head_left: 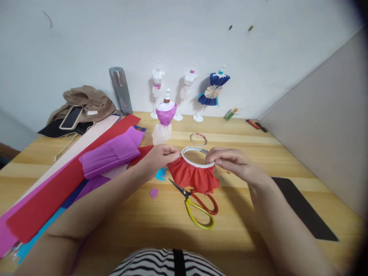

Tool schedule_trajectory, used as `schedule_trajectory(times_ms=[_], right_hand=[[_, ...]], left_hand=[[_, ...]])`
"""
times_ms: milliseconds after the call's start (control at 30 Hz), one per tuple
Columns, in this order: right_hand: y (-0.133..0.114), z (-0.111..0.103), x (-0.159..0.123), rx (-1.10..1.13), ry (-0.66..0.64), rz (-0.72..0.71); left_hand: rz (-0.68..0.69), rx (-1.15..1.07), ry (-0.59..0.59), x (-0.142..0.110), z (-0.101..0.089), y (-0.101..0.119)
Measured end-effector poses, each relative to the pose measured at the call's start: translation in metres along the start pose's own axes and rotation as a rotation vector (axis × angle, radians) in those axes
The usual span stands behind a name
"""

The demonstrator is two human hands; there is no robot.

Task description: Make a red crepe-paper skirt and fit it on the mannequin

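Observation:
In front of me a gathered red crepe paper ruffle [194,176] hangs from the near side of a white ring [198,165], which may be a roll of tape. My left hand [162,157] is closed at the ring's left side, thumb and fingers pinching the ruffle's edge there. At the right side, my right hand [230,159] pinches the rim, with fingertips partly inside it. Scissors [188,195] with one red and one yellow handle lie on the table just below the ruffle, blades partly apart. A purple paper flower [153,193] and a blue paper scrap [161,174] lie nearby.
Behind my hands stands a mini mannequin [166,115] in purple and pale paper; several more line the wall, one in a blue dress [213,90]. Crepe paper sheets [57,191] cover the left side. A flask [120,92], a phone [71,117] and a black mat [303,209] lie around.

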State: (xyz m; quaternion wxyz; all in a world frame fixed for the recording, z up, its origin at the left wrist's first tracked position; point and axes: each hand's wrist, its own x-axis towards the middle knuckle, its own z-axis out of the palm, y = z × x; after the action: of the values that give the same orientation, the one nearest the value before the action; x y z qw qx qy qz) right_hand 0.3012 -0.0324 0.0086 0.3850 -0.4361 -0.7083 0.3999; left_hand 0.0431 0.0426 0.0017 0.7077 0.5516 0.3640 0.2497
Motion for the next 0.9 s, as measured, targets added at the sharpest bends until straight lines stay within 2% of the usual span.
schedule_trajectory(times_ms=[100,200,400,533,600,767,900], right_hand=[[-0.003,0.0,0.0,-0.012,0.001,0.004],[-0.006,0.002,0.001,-0.034,-0.008,-0.011],[-0.007,0.003,0.001,-0.071,-0.026,-0.056],[-0.012,0.004,0.001,-0.124,-0.023,-0.051],[-0.014,0.004,0.001,-0.132,-0.023,-0.037],[-0.019,0.004,0.002,-0.216,0.0,0.004],[-0.019,0.003,0.002,-0.293,0.044,-0.013]], left_hand=[[0.017,0.001,0.003,0.0,-0.001,-0.001],[-0.023,-0.036,-0.013,0.001,0.001,-0.001],[-0.088,-0.063,-0.106,-0.003,0.003,0.003],[-0.062,-0.006,-0.084,-0.004,0.003,0.003],[-0.005,0.056,-0.037,-0.004,0.004,0.003],[0.237,0.282,0.047,-0.009,0.007,0.006],[0.314,0.31,0.068,-0.01,0.007,0.007]])
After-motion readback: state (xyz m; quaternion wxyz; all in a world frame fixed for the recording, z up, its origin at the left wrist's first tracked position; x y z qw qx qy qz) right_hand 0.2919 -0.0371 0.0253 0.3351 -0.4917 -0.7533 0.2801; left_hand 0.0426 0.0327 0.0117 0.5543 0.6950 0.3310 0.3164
